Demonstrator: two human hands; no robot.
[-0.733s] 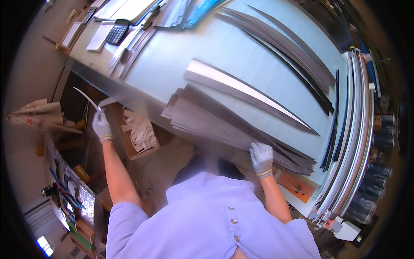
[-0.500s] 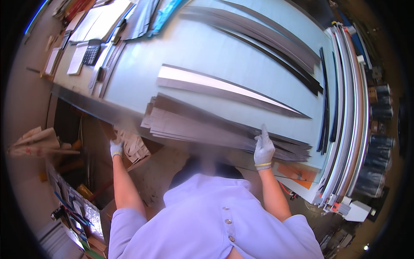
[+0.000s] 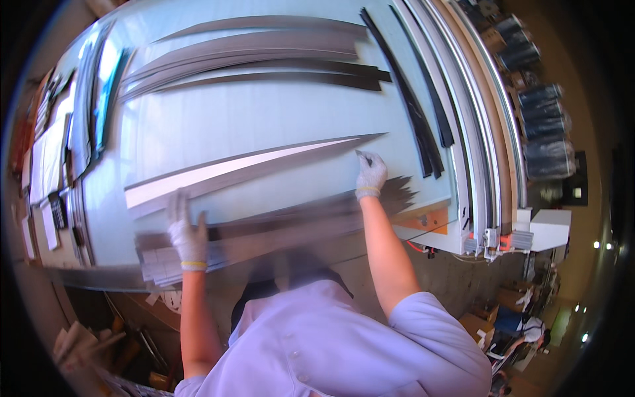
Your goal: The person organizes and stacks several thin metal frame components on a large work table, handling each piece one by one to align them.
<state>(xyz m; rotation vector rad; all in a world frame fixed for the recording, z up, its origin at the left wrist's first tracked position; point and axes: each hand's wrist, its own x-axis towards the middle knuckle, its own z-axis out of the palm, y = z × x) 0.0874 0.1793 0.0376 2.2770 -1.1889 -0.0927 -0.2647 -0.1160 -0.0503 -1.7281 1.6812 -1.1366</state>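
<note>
My left hand [image 3: 188,238], in a whitish knit glove, is over the left end of a fanned stack of grey-brown tapered strips [image 3: 278,225] along the near table edge. Its fingers look spread, somewhat smeared by motion, and reach toward the wide end of a tapered strip [image 3: 245,170] with a white band along it. My right hand [image 3: 372,175], gloved alike, is beside that strip's narrow tip, with fingers pinched together. Whether anything is between those fingertips I cannot make out.
Long grey and black strips [image 3: 264,49] lie at the back of the pale table [image 3: 278,112]. More black strips [image 3: 407,92] lie by metal rails [image 3: 456,99] at the right. Dark folded pieces, papers and a calculator [image 3: 58,210] are at the left.
My left hand has come up from below the table edge to the stack's left end. My right hand has moved from the stack to beside the banded strip's tip. The view has turned.
</note>
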